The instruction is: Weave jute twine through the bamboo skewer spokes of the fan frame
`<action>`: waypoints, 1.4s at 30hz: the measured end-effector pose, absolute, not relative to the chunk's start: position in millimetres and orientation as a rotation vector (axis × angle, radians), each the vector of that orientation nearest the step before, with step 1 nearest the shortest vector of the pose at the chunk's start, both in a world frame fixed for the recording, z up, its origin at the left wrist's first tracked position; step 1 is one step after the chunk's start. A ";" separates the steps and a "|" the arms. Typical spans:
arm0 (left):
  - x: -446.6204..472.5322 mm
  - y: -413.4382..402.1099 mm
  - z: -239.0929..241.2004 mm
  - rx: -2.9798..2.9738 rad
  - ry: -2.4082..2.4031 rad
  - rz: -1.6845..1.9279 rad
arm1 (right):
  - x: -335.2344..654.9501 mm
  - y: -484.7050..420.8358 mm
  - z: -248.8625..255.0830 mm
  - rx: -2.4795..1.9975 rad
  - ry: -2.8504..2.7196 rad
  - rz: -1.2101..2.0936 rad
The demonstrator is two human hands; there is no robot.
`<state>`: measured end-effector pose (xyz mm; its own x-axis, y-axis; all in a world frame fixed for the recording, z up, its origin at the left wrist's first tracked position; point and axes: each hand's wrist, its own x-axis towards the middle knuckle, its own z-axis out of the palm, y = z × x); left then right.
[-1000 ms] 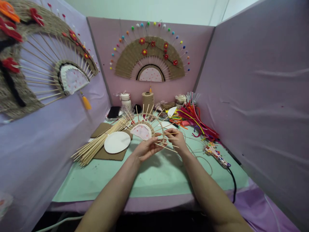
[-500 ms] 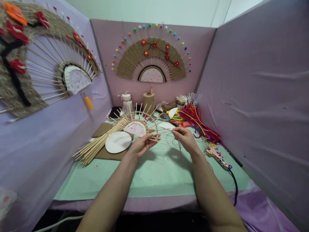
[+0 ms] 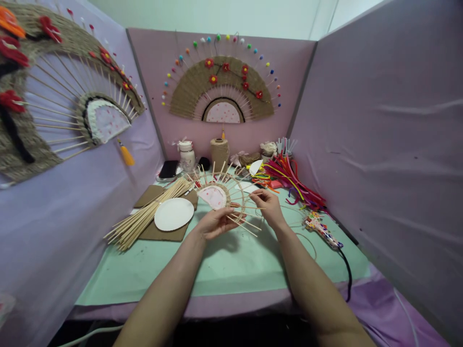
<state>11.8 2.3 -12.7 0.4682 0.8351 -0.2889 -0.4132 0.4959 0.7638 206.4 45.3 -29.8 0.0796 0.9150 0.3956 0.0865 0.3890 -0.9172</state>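
Note:
My left hand (image 3: pixel 219 221) grips a small half-made fan (image 3: pixel 213 196) from below, its fingers partly behind the sticks. The fan has a pale half-round centre with pink spots, a woven twine band around it, and thin wooden sticks spreading outward. An outer ring of twine crosses the sticks. At the fan's right side, my right hand (image 3: pixel 266 205) pinches a strand of twine close to the stick ends. A loose length of that twine (image 3: pixel 313 246) trails across the green tabletop to the right.
A bundle of wooden sticks (image 3: pixel 144 217) and a white oval card (image 3: pixel 174 214) lie on brown cardboard (image 3: pixel 164 235) at left. Behind stand a twine spool (image 3: pixel 219 153) and a white bottle (image 3: pixel 187 156). Red pipe cleaners (image 3: pixel 296 185) and a patterned glue gun (image 3: pixel 323 231) with a cord lie right.
The fan has tilted clockwise and shifted slightly right, its sticks now slanting down to the right. My right hand has moved a little left with the twine. The camera view has turned slightly right.

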 end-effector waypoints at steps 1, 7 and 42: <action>15.0 1.1 -14.0 0.667 0.699 0.826 | 202.9 45.4 -31.4 -1.005 -1.351 0.793; 25.7 -2.8 -18.1 0.621 0.616 0.901 | 194.1 43.5 -33.8 -1.044 -1.338 0.787; 19.2 -0.6 -17.5 0.633 0.555 0.985 | 198.5 35.7 -23.6 -0.995 -1.289 0.828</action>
